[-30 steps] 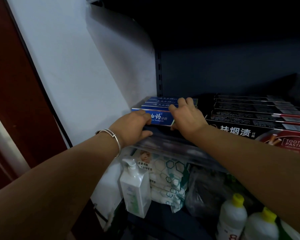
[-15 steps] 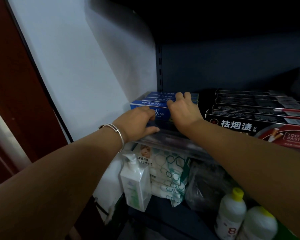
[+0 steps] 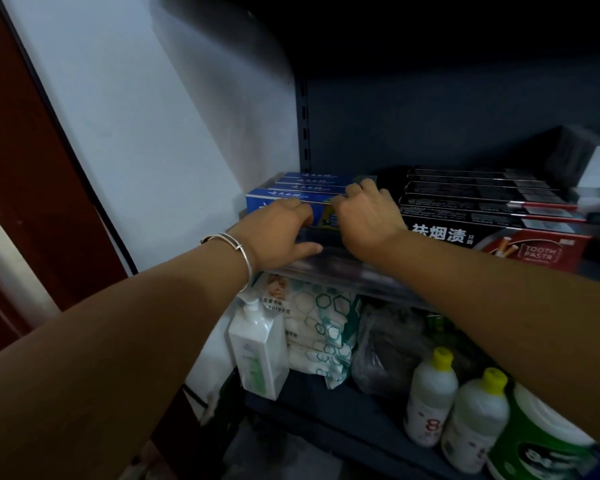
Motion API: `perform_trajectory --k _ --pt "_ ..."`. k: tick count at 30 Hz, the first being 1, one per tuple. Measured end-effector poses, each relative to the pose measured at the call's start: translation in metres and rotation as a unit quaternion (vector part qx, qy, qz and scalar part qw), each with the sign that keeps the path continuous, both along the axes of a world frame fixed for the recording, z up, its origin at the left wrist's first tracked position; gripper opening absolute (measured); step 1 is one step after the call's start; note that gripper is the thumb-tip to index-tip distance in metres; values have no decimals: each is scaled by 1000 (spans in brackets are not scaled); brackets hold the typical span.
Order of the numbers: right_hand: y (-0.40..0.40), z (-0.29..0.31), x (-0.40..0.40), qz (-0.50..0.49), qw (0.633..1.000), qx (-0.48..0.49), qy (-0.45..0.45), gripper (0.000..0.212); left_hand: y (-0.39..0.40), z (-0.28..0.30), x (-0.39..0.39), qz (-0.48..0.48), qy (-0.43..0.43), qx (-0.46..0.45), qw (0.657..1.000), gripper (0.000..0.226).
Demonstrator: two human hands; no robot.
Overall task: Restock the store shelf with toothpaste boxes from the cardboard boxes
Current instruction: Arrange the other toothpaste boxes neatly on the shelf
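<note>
Reaching to the far left corner of the shelf (image 3: 343,271), you have both hands on the front blue toothpaste box (image 3: 291,197), which stands at the near end of a row of like blue boxes (image 3: 312,180) running back toward the dark rear panel. Your left hand (image 3: 274,233), with a silver bangle (image 3: 238,249) on its wrist, has its fingers curled over the box's top edge and the thumb lying along the clear shelf lip below. Your right hand (image 3: 366,216) curls its fingers over the right end of the same box, its fingertips hidden behind the top edge. Just right of your hands lies a row of black toothpaste boxes (image 3: 482,216), the near one showing red and white print. On the lower shelf stand a white pump bottle (image 3: 258,355), packs of wipes (image 3: 321,327) and two yellow-capped bottles (image 3: 430,396).
</note>
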State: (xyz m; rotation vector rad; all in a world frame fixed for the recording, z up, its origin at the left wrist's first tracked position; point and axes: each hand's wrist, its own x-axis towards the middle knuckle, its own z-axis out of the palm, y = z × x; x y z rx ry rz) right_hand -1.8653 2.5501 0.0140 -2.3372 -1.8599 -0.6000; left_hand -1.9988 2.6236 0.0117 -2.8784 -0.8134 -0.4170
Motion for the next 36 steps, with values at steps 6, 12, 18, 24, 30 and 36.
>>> perform_trajectory --k 6,12,18,24,30,36 --pt "-58 10 -4 13 1000 -12 -1 39 -44 3 12 -20 10 -3 1000 46" --pt "-128 10 2 -4 998 -43 53 41 -96 2 23 -36 28 -4 999 45" --pt "-194 -4 22 -55 989 -95 100 46 -155 -14 49 -67 50 -22 996 46" --pt "-247 -32 48 -85 983 -113 115 42 -209 -44 86 -122 49 -39 991 40" --pt "-299 -71 76 -117 973 -134 145 37 -250 -91 118 -167 83 -60 981 38" --pt "-346 -115 109 -165 958 -163 170 33 -289 -138 158 -201 102 -85 971 39"
